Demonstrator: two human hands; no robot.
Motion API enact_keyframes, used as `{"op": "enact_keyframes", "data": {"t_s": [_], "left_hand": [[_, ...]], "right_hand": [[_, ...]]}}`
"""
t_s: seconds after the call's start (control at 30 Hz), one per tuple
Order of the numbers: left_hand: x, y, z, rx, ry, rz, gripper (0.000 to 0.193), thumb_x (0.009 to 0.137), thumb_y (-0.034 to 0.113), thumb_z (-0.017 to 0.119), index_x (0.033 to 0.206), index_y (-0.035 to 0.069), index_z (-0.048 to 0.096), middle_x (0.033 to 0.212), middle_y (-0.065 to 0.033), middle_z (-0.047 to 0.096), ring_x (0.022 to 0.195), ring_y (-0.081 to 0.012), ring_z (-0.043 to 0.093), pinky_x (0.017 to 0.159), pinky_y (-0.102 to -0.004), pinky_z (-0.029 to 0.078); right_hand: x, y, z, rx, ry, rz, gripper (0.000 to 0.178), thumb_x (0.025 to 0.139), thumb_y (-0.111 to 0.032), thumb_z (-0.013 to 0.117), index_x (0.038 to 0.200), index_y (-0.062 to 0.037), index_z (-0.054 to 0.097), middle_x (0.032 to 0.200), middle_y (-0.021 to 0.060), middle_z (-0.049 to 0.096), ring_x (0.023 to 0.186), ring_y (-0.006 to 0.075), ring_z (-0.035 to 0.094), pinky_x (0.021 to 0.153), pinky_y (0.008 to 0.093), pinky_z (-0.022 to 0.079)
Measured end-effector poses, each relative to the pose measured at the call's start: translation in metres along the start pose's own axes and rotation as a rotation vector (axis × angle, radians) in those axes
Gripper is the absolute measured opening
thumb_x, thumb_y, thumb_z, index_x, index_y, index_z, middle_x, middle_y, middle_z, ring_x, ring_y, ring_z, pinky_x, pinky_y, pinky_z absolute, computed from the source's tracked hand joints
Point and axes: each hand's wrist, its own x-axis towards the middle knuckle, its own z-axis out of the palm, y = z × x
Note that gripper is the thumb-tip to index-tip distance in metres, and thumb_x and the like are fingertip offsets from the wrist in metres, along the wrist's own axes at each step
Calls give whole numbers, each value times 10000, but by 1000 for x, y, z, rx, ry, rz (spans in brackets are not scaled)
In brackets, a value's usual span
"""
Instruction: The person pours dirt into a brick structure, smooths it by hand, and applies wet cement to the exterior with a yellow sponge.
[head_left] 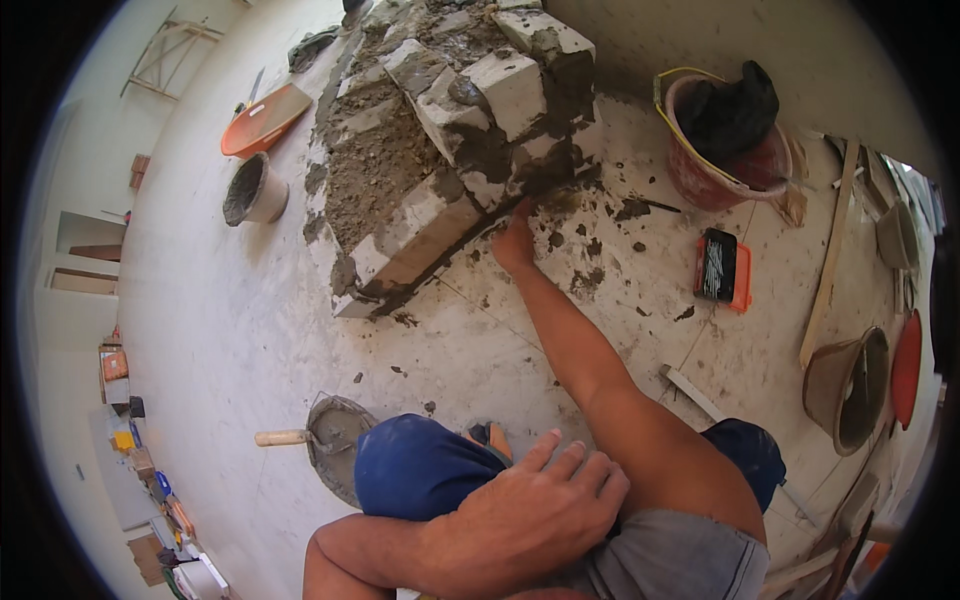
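My right arm stretches forward to a low structure of pale blocks (418,238) joined with wet grey mortar. At the foot of its near right side, my right hand (515,242) touches the lower joint with one finger extended; its other fingers are partly hidden and nothing shows in it. My left hand (545,505) lies palm down across my right upper arm and lap, fingers spread and holding nothing. Beside my left knee stands a bucket of grey mortar (338,440). A trowel with a wooden handle (283,438) rests across its rim.
At the right back stands a red bucket (690,165) with a dark cloth (735,110). Nearer is an orange case of screws or nails (722,270). Further right are a mortar-coated bucket (830,390) and a long wooden strip (832,255). A small bucket (265,195) and an orange tool (265,120) lie left.
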Motion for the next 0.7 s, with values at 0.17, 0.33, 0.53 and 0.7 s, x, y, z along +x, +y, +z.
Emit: {"op": "enact_keyframes", "data": {"t_s": [0.17, 0.33, 0.53, 0.7], "left_hand": [[0, -1, 0, 58, -11, 11, 251, 965, 168, 608, 1133, -18, 622, 1025, -119, 632, 1054, -265, 680, 1082, -489, 495], [-2, -3, 6, 76, -23, 28, 242, 963, 184, 619, 1113, -6, 610, 977, -103, 624, 974, -250, 705, 1068, -483, 496], [-2, -6, 7, 32, -21, 46, 288, 960, 205, 642, 1151, -6, 596, 974, -106, 632, 951, -261, 716, 1076, -478, 478], [-3, -5, 4, 1, -56, 17, 299, 963, 204, 652, 1158, -14, 588, 986, -126, 658, 937, -284, 722, 1073, -469, 471]], "right_hand": [[-22, -37, 8, 391, -217, 188, 975, 1001, 33, 533, 1710, -62, -129, 1743, 262, 168, 1265, 411, 642, 918, 445, 607], [-31, -51, -1, 521, -287, 294, 935, 1041, 48, 464, 1708, -113, -171, 1795, 211, 24, 1361, 404, 593, 912, 409, 648], [-47, -46, 8, 447, -339, 263, 899, 1079, 31, 407, 1703, -184, -203, 1790, 213, 63, 1253, 378, 675, 841, 385, 677], [-52, -60, 8, 621, -449, 292, 898, 1083, 23, 378, 1700, -229, -224, 1767, 289, 89, 1096, 319, 763, 652, 338, 654]]}}
